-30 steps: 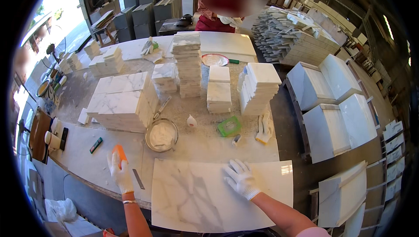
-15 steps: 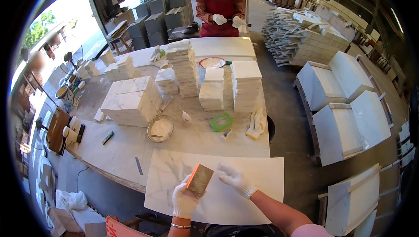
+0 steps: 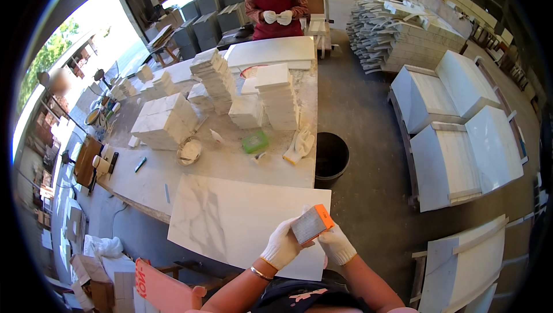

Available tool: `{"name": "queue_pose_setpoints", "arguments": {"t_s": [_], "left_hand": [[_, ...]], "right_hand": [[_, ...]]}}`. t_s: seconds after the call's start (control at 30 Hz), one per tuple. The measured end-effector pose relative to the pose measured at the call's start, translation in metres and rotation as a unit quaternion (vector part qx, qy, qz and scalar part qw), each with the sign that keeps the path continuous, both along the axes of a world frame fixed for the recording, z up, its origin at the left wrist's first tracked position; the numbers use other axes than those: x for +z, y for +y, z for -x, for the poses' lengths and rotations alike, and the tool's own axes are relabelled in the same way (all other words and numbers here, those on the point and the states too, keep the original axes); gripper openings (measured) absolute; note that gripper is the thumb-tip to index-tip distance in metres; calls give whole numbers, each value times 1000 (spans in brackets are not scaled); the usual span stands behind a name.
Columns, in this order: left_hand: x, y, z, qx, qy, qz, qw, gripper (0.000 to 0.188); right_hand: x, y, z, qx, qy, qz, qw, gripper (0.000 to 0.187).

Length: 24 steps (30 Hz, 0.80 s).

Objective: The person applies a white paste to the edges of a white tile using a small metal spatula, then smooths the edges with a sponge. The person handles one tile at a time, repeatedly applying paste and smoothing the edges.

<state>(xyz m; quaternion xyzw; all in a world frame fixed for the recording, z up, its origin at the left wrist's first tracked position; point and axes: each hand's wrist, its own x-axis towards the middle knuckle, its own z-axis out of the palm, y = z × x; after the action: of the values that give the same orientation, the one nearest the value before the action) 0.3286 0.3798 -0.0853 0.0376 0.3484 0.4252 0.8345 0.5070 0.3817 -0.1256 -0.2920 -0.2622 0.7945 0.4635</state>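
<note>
An orange-sided sanding block with a grey gritty face is held up above the near right part of a white marble slab. My left hand, in a white knit glove, is closed round its left and lower side. My right hand, gloved as well, grips the right end by the orange edge. The slab has grey veins and lies flat on the worktable, in front of me. Beyond it lie a green plastic box, a pair of loose work gloves and a bowl of white paste.
Stacks of marble tiles stand along the table's far part. A black bin sits beside its right edge. At the right, large white stone blocks rest on wooden racks. A co-worker in a dark red apron stands beyond the table.
My right hand has come over to the block and now grips it too. The block has moved right and turned. My view has shifted, so the table sits further left.
</note>
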Motion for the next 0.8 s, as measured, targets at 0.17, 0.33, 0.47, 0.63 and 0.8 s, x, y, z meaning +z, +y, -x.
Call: {"name": "queue_pose_setpoints", "arguments": {"t_s": [0.17,0.33,0.47,0.63,0.8], "left_hand": [[-5,13,-24,-82,130,-74,985,37],[-11,76,11,-95,625,-427,646,44],[-60,123,53,-173,810,-438,348,55],[-87,133,59,-242,805,-426,335,62],[-77,134,57,-253,802,-425,334,61]], "right_hand": [[23,7,-33,-69,46,9,997,94],[8,16,-90,-186,-17,-7,982,72],[-30,25,-107,-245,-111,69,961,63],[-50,51,-75,-275,-243,128,921,60],[-59,74,-44,-247,-280,96,923,67]]}}
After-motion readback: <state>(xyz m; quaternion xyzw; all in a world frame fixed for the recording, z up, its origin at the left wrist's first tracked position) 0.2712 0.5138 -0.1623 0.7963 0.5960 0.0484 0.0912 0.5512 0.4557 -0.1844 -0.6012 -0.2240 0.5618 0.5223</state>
